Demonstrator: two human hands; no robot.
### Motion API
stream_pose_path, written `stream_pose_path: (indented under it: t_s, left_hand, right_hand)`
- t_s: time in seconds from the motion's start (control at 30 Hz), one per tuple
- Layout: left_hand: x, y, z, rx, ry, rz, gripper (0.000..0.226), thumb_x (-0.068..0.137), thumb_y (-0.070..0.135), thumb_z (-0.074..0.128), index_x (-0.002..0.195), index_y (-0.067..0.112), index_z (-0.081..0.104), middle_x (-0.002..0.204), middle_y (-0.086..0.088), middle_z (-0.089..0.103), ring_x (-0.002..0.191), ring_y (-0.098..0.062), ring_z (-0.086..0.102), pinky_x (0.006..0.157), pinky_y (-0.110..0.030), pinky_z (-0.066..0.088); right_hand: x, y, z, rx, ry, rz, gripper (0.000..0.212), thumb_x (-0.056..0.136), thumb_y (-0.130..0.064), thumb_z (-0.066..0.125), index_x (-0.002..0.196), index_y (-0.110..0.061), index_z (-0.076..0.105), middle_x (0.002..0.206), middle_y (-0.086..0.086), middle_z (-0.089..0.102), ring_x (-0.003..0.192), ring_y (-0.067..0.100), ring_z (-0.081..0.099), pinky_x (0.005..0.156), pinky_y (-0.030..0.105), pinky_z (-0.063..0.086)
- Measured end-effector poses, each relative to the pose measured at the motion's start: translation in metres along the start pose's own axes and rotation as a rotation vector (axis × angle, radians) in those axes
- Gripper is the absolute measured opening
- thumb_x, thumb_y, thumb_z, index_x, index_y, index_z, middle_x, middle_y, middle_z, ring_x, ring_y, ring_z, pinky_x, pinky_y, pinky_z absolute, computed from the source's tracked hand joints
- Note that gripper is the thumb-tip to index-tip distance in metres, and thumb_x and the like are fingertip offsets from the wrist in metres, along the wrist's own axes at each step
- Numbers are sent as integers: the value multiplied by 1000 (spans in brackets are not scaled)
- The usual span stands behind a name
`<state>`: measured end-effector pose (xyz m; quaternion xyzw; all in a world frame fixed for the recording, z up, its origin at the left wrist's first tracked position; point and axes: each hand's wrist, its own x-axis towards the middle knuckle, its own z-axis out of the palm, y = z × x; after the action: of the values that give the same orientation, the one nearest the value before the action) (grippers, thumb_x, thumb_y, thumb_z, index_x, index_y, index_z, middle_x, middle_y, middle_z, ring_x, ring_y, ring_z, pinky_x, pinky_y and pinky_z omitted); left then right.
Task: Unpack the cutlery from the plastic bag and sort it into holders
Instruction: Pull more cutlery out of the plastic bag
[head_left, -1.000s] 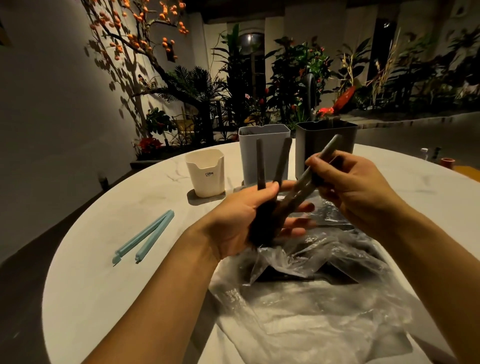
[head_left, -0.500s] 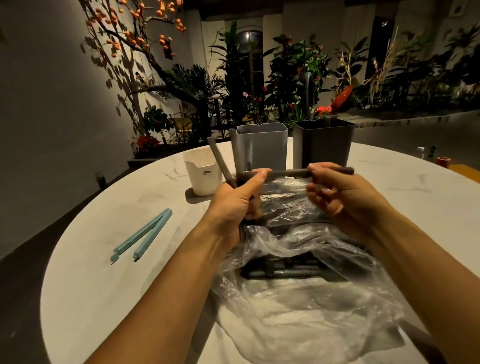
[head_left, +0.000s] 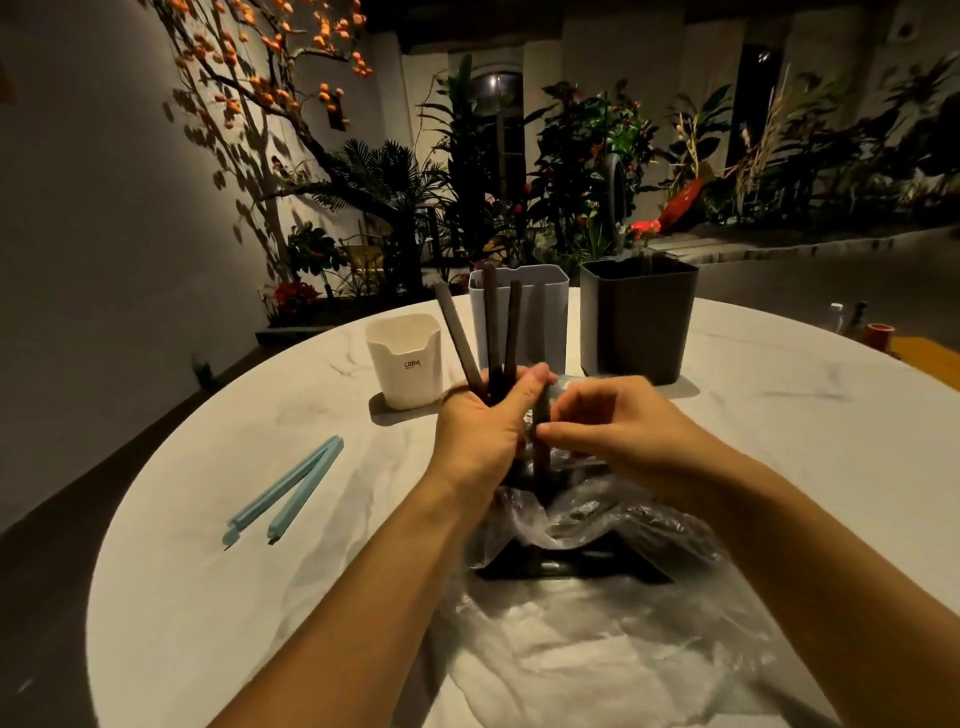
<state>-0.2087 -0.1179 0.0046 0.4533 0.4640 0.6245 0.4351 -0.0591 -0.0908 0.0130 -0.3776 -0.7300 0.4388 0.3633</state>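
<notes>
Over the middle of the round white table (head_left: 171, 597), both forearms reach in from six o'clock and meet above the crumpled plastic bag (head_left: 597, 639). The left hand (head_left: 483, 426) stands with its back to the camera, fingers curled round a bunch of dark cutlery handles (head_left: 493, 332) that fan upward toward twelve o'clock. The right hand (head_left: 618, 426) comes in from four o'clock, its thumb and fingertips pinching one more dark handle (head_left: 542, 447), which stands nearly upright just beside the left palm; its lower end is hidden in the bag folds. More dark pieces (head_left: 561, 566) lie inside the bag at six o'clock of the hands. Behind the hands, from eleven to one o'clock, stand a white holder (head_left: 405, 364), a light grey holder (head_left: 540, 312) and a dark grey holder (head_left: 639, 322). At nine o'clock a pale blue clip (head_left: 285, 493) lies open on the tabletop.
</notes>
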Motion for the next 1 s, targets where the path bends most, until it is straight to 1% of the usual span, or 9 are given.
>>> stream_pose_path:
  t_s: [0.07, 0.13, 0.27, 0.33, 0.47, 0.57, 0.7, 0.87, 1.0]
  left_hand:
    - [2, 3, 1, 83, -12, 0, 15, 90, 27, 72, 88, 12, 73, 59, 9, 68, 57, -3, 66, 50, -21, 52]
    - [5, 5, 2, 183, -18, -2, 19, 86, 30, 75, 90, 12, 72, 56, 12, 63, 51, -2, 59, 49, -20, 46]
    - [12, 17, 13, 226, -112, 19, 16, 87, 25, 76, 92, 10, 72, 55, 6, 54, 46, -8, 43, 46, -22, 35]
    - [17, 28, 19, 216, -136, 62, 3, 90, 17, 72, 89, 15, 72, 57, 8, 58, 46, -5, 44, 48, -19, 35]
    - [32, 47, 31, 261, -163, 118, 11, 95, 12, 66, 86, 18, 70, 57, 8, 58, 47, -3, 43, 48, -19, 36]
    - [47, 59, 41, 304, -211, 119, 11, 97, 14, 64, 87, 14, 70, 62, 2, 57, 43, -1, 41, 46, -17, 33]
    - [69, 77, 58, 314, -210, 177, 9, 98, 11, 62, 92, 12, 69, 74, -1, 64, 44, 4, 49, 49, -11, 39]
    - [101, 109, 86, 284, -182, 297, 13, 96, 7, 64, 85, 14, 67, 74, 1, 66, 48, 7, 57, 48, -5, 40]
    - [130, 123, 107, 270, -187, 343, 8, 97, 9, 63, 92, 12, 68, 84, -3, 70, 56, 5, 61, 56, -12, 45]
  right_hand:
    - [5, -8, -9, -8, 100, -20, 12, 88, -17, 69, 101, -18, 71, 94, 1, 72, 81, 6, 68, 66, 17, 53]
    - [11, -17, -19, 79, 221, -60, 13, 91, -18, 66, 103, -21, 69, 96, 1, 70, 77, 8, 66, 59, 15, 49]
    - [19, -34, -27, -46, 256, -179, 9, 91, -12, 67, 99, -13, 71, 91, 6, 73, 78, 12, 69, 58, 18, 51]
    - [23, -41, -33, -45, 254, -177, 10, 91, -8, 67, 101, -8, 71, 88, 9, 73, 73, 10, 68, 57, 18, 51]
    - [32, -57, -53, -65, 247, -153, 18, 91, -8, 67, 109, -8, 65, 92, 11, 74, 82, 21, 72, 63, 29, 57]
    - [39, -70, -68, -100, 255, -149, 5, 97, -14, 59, 101, -14, 62, 93, 12, 71, 83, 24, 72, 62, 29, 59]
    - [53, -85, -90, -210, 290, -189, 6, 98, -16, 58, 97, -15, 64, 92, 12, 71, 86, 27, 72, 71, 35, 62]
    - [74, -105, -123, -240, 357, -270, 11, 98, -10, 57, 107, -14, 61, 93, 3, 69, 79, 10, 71, 62, 17, 56]
    - [97, -112, -147, -272, 406, -321, 12, 98, -8, 56, 106, -15, 60, 95, 3, 68, 80, 9, 71, 70, 20, 58]
